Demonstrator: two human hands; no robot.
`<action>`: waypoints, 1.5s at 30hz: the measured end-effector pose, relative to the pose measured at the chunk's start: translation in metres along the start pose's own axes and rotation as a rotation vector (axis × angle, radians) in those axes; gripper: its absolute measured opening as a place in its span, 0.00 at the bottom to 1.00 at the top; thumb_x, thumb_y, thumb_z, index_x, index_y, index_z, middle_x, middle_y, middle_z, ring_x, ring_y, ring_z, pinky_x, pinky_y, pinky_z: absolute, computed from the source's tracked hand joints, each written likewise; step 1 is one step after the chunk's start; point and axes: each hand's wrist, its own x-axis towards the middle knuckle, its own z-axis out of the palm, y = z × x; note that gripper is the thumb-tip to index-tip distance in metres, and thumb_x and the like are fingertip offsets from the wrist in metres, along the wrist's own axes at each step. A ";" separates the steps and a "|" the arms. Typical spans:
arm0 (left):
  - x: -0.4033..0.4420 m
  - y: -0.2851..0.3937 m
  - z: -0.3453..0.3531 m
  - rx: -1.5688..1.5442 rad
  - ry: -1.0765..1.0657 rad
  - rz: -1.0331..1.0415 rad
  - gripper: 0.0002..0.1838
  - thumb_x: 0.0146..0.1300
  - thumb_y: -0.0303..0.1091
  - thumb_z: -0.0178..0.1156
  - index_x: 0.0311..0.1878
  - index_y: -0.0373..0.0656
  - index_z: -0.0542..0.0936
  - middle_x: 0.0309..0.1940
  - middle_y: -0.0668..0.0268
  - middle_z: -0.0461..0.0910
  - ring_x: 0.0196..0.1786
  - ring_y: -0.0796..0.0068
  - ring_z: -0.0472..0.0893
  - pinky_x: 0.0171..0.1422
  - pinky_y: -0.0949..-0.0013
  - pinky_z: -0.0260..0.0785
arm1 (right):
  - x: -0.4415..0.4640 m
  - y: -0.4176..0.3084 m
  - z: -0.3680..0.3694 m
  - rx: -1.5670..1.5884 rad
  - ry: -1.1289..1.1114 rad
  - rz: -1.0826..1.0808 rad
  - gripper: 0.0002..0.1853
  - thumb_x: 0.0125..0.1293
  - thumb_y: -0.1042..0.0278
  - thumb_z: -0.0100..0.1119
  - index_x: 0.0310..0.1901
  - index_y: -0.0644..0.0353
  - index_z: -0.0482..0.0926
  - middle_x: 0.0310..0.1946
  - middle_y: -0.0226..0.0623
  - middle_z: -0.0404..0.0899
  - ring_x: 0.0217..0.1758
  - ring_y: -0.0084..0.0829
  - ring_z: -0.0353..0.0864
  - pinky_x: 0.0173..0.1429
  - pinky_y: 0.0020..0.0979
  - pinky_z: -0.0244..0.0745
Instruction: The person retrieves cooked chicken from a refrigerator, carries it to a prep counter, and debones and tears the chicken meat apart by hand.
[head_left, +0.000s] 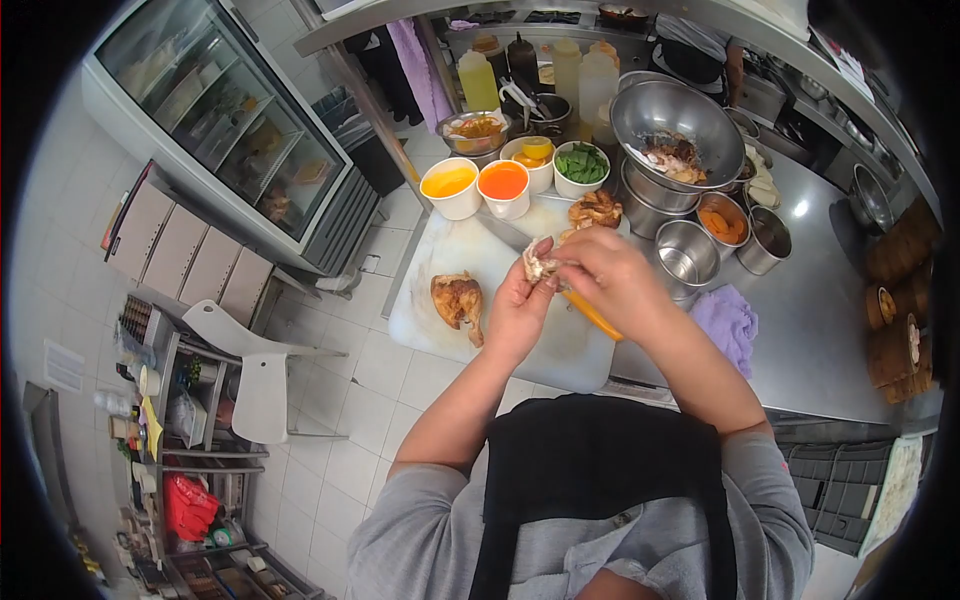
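Note:
My left hand is closed around a pale piece of chicken meat, held above the cutting board. The fingers of my right hand pinch at the same piece from the other side. Below them a knife with an orange handle lies on the white cutting board, its blade partly hidden by my hands. A browned roast chicken leg rests on the board left of my left hand. Beyond my right hand sits another browned chicken piece, partly covered.
Behind the board stand tubs of yellow sauce, orange sauce and green leaves. A large metal bowl holding meat scraps rests on a pot. Right are metal containers and a purple cloth. Squeeze bottles stand farther back.

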 end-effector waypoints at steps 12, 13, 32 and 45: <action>-0.006 -0.005 0.000 0.301 0.068 0.045 0.16 0.69 0.25 0.48 0.59 0.35 0.66 0.49 0.66 0.75 0.53 0.80 0.73 0.58 0.75 0.64 | -0.004 0.013 0.028 -0.288 -0.027 -0.103 0.10 0.46 0.73 0.63 0.34 0.61 0.79 0.32 0.37 0.76 0.38 0.39 0.76 0.42 0.36 0.72; -0.006 -0.006 0.000 0.314 0.075 0.047 0.16 0.69 0.25 0.48 0.59 0.35 0.66 0.49 0.65 0.75 0.52 0.80 0.73 0.58 0.76 0.64 | -0.004 0.015 0.028 -0.271 -0.011 -0.084 0.10 0.46 0.73 0.63 0.33 0.61 0.79 0.31 0.37 0.76 0.37 0.39 0.76 0.42 0.37 0.72; -0.006 0.009 -0.011 -0.371 0.226 -0.189 0.20 0.67 0.24 0.46 0.61 0.52 0.65 0.56 0.63 0.70 0.56 0.68 0.73 0.57 0.56 0.69 | -0.007 0.099 0.010 0.035 -0.017 0.503 0.08 0.56 0.73 0.58 0.37 0.65 0.79 0.31 0.39 0.81 0.33 0.31 0.80 0.39 0.30 0.74; -0.009 -0.007 -0.035 -0.622 0.324 -0.289 0.12 0.66 0.30 0.54 0.53 0.47 0.70 0.48 0.67 0.75 0.49 0.74 0.76 0.47 0.70 0.74 | -0.020 0.104 0.043 -0.375 -0.242 0.310 0.07 0.55 0.74 0.56 0.36 0.63 0.80 0.36 0.46 0.77 0.42 0.46 0.78 0.46 0.39 0.73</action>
